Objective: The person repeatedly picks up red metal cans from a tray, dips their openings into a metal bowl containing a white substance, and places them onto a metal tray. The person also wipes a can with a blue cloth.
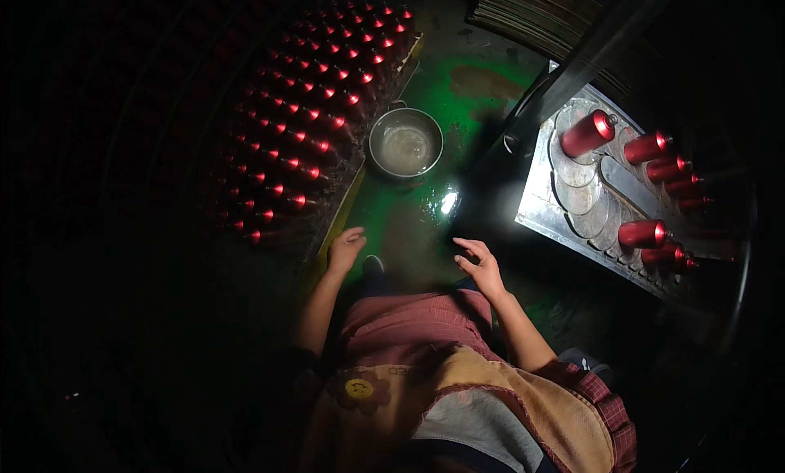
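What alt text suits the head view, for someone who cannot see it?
A person's left hand and right hand, both seemingly empty, hover over a green floor. Dense rows of red cylinders stand at left; at right, more red cylinders stand on a metal machine; a round metal pan sits between.

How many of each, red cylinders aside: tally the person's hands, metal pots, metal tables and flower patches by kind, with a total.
Left hand and right hand: 2
Metal pot: 1
Metal table: 1
Flower patch: 1
Total: 5
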`<state>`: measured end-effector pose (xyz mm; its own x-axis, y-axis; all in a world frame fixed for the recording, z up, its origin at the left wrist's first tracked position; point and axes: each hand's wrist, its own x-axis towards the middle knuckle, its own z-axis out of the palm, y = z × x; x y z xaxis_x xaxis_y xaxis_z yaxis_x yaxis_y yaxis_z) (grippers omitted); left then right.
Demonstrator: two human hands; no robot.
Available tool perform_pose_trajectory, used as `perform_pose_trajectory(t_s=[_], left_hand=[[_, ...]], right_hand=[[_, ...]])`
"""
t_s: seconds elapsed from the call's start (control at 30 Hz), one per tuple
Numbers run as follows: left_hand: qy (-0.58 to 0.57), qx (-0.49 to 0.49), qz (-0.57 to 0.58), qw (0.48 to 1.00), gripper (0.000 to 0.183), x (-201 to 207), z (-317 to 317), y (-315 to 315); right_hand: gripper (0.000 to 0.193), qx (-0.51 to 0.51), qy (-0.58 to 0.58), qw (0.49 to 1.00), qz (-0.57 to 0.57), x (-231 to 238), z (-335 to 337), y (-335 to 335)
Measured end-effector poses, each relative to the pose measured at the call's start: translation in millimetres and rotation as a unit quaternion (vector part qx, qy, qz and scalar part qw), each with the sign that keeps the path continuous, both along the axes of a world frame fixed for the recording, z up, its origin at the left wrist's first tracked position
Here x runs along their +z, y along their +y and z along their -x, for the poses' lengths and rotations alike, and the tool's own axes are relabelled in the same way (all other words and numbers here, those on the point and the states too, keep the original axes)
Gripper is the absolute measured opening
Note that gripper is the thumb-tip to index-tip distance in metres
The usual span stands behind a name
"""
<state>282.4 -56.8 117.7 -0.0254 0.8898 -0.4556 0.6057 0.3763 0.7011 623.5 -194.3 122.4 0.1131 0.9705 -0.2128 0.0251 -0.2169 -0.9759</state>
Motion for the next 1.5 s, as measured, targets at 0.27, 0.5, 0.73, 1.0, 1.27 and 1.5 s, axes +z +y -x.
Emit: perform_pose_trajectory(t_s=[0.27, 0.5, 0.73, 1.0, 1.27, 1.5], left_hand=[[0.314, 0.022, -0.219, 0.924, 0.056, -19, 170, 73], [0.272, 0.024, -0.262, 0.926, 0.061, -112, 177, 171], [0.296, 0.065, -0.376, 0.876, 0.040, -146, 195, 199], [-0.025, 0.037, -0.114, 0.992, 0.041, -52, 187, 177], [-0.728, 0.207, 0.243, 0.607, 0.053, -129, 48, 288], [-0.510, 0.026, -0.028, 0.859, 0.035, -139, -80, 357]], right_hand=[[0.056, 0.238, -0.185, 0.944, -0.133, -4, 133, 238], [0.064, 0.391, -0.285, 0.818, -0.313, -114, 308, 423], [0.050, 0.308, -0.220, 0.846, -0.376, -172, 371, 456], [0.049, 0.295, 0.068, 0.949, -0.082, -121, 179, 411], [0.047, -0.037, 0.631, 0.720, 0.286, -169, 41, 428], [0.049, -0.070, 0.834, 0.518, 0.177, -176, 45, 453]])
